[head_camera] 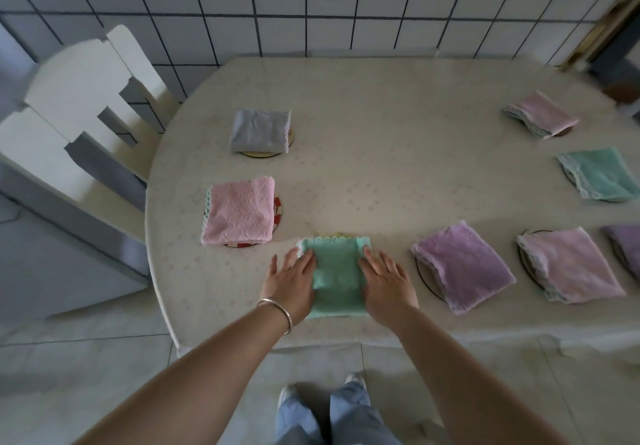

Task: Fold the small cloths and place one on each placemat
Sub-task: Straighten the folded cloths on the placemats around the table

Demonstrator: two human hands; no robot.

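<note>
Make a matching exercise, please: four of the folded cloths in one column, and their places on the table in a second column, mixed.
Cloths
1. grey cloth
2. green cloth under both hands
3. purple cloth
4. pink cloth near the chair

Places
A. just right of the hands
B. left edge, middle
C. far left
D. near edge, between the hands

Pairs: 1-C, 2-D, 3-A, 4-B

Dim, soft daylight, faint shadow across the table (381,174) (edges bowed, corners blurred).
</note>
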